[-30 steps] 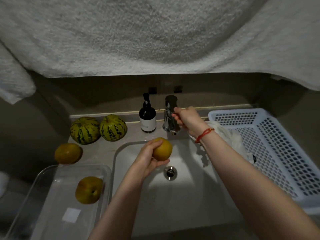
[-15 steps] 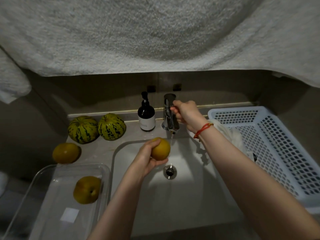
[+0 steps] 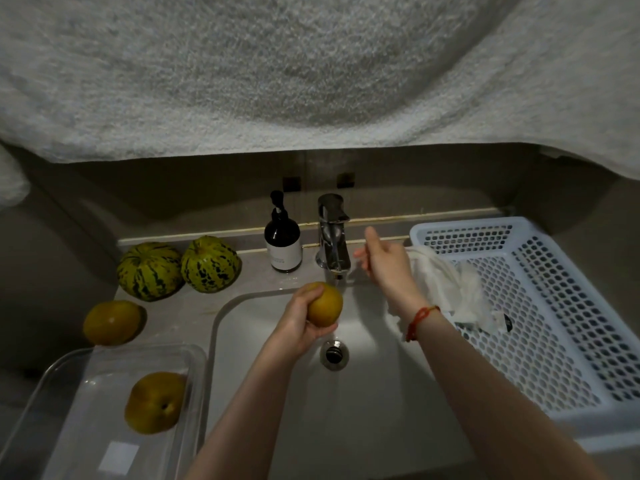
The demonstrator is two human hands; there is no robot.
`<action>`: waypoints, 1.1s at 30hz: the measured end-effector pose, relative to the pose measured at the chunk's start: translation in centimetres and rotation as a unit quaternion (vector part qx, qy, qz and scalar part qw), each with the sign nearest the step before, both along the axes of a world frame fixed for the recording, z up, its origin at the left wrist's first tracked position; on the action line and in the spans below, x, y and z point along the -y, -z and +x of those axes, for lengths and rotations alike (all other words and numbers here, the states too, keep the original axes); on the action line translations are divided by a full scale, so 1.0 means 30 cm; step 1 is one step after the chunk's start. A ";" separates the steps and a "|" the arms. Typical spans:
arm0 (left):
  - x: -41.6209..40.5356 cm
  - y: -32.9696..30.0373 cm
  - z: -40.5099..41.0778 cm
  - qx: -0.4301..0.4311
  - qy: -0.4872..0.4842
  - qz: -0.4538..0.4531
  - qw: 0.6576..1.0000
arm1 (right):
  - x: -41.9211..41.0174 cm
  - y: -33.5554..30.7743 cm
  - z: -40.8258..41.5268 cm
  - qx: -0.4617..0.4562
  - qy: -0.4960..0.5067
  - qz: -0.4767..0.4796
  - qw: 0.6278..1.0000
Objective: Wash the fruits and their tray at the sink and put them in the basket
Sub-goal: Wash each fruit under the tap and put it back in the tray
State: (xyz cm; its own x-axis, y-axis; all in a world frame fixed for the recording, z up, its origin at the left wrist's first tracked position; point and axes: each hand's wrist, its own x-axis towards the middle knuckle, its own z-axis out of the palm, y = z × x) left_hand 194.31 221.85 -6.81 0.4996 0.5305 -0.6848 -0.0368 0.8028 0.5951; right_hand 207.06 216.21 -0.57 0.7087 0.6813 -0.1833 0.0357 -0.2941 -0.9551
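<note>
Left hand [image 3: 298, 327] is gripping round, smooth yellow fruit [image 3: 325, 303] beneath shiny metal tap [image 3: 333, 233]; right hand [image 3: 386, 261] is hovering, fingers spread.

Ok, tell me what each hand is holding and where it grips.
The left hand cups a yellow fruit around its left side and underside, over the sink. The right hand is open, holding nothing.

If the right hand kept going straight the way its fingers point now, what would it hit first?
Most likely the faucet. The right hand is open just right of it, fingers aimed up and left toward the chrome body. Depth is unclear in this single view, so it might pass behind it toward the back wall.
</note>
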 end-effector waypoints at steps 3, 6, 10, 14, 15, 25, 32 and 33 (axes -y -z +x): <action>-0.005 0.015 0.018 0.016 -0.011 -0.011 1.000 | -0.072 -0.109 0.012 0.002 -0.068 0.008 0.998; 0.001 0.018 0.038 0.037 -0.019 -0.032 0.999 | -0.110 -0.149 0.009 -0.030 -0.081 -0.007 0.996; 0.008 0.017 0.065 0.054 -0.013 -0.039 0.998 | -0.106 -0.139 0.005 -0.086 -0.066 0.012 0.994; 0.005 0.008 0.082 0.051 -0.022 -0.050 0.997 | -0.109 -0.140 0.001 -0.101 -0.058 0.028 0.993; 0.004 0.008 0.084 0.049 -0.023 -0.054 0.997 | -0.109 -0.141 0.000 -0.103 -0.056 0.031 0.993; 0.015 -0.004 0.104 0.008 -0.013 -0.066 0.998 | 0.011 0.040 -0.053 0.076 0.061 -0.014 0.995; 0.023 -0.006 0.095 -0.030 0.002 -0.003 1.000 | 0.008 0.244 -0.170 -0.237 0.006 -0.046 0.970; 0.023 -0.010 0.093 -0.034 0.003 0.014 0.999 | -0.006 0.252 -0.164 -0.253 0.019 -0.048 0.966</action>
